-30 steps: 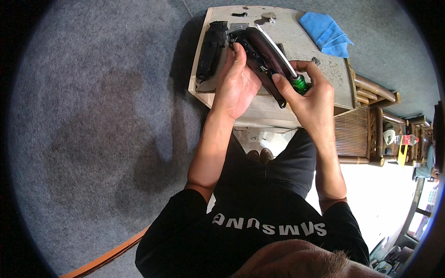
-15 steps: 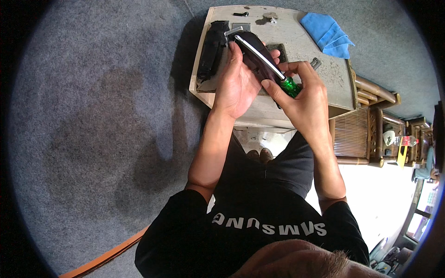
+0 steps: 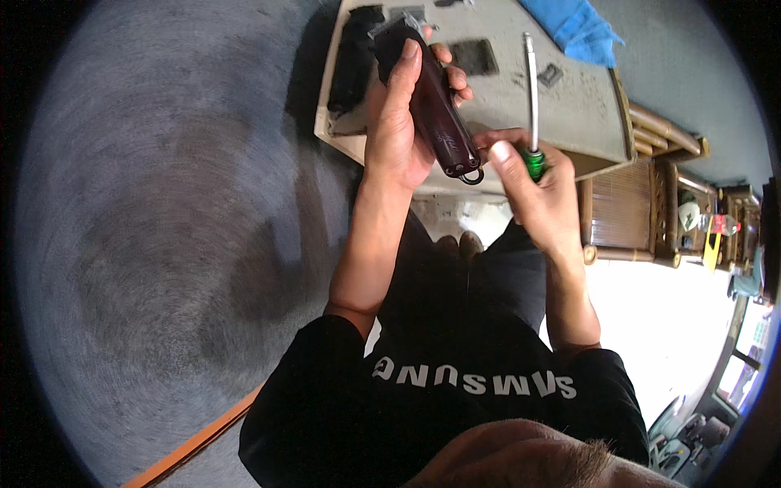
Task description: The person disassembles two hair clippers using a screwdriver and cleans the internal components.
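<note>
A dark maroon hair clipper (image 3: 439, 122) lies along my left hand (image 3: 400, 122), which is closed round it with the thumb on top. Its metal blade end points away from me, and a black hanging loop (image 3: 473, 176) sticks out of the near end. My right hand (image 3: 541, 191) grips the green handle of a screwdriver (image 3: 532, 98), whose silver shaft stands up and away from the clipper. The right index finger reaches toward the clipper's near end; whether it touches is unclear.
Beneath the hands is a pale worn table (image 3: 586, 114). On it lie a black case-like part (image 3: 355, 61), a dark square pad (image 3: 474, 57), a small grey metal piece (image 3: 550, 76) and a blue cloth (image 3: 573, 28). Bamboo furniture (image 3: 622, 211) stands at the right.
The screwdriver has swung off the clipper's top and now points away upright in my right hand. My left hand has turned the clipper steeper, showing its near end.
</note>
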Tool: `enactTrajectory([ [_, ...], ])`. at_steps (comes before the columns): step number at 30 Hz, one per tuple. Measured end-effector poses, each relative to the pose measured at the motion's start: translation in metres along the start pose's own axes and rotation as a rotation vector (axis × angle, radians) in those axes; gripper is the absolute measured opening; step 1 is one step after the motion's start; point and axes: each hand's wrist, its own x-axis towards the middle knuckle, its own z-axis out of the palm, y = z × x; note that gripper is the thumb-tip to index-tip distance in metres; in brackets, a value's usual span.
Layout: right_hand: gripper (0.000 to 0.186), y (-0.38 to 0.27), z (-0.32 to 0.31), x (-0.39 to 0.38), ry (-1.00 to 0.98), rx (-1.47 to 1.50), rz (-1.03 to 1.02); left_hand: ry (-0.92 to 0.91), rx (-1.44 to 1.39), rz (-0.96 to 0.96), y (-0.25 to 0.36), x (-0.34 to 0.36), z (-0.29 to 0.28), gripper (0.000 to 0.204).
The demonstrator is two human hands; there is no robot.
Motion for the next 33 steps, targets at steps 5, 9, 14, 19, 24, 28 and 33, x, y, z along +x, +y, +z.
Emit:
enactTrajectory([
  [5, 0.041, 0.029, 0.020, -0.036, -0.092, 0.121, 0.031, -0.191, 0.260, 0.043, -0.013, -0.037, 0.008, 0.063],
  [9, 0.046, 0.069, 0.028, -0.063, 0.031, 0.106, -0.166, -0.296, 0.378, 0.004, -0.024, -0.070, -0.001, 0.084],
  [14, 0.051, 0.107, 0.024, -0.076, 0.029, -0.263, -0.555, 0.120, -0.151, -0.191, -0.036, -0.109, -0.008, 0.108],
  [19, 0.050, 0.123, 0.023, -0.096, 0.010, -0.275, -0.479, 0.198, -0.263, -0.180, -0.066, -0.131, -0.028, 0.104],
  [24, 0.051, 0.139, 0.025, -0.105, 0.003, -0.231, -0.419, 0.166, -0.297, -0.233, -0.076, -0.134, -0.047, 0.099],
  [28, 0.053, 0.145, 0.029, -0.108, 0.055, -0.252, -0.429, 0.097, -0.271, -0.272, -0.080, -0.127, -0.056, 0.095],
  [33, 0.050, 0.150, 0.027, -0.112, 0.108, -0.215, -0.364, 0.049, -0.328, -0.334, -0.092, -0.129, -0.060, 0.094],
])
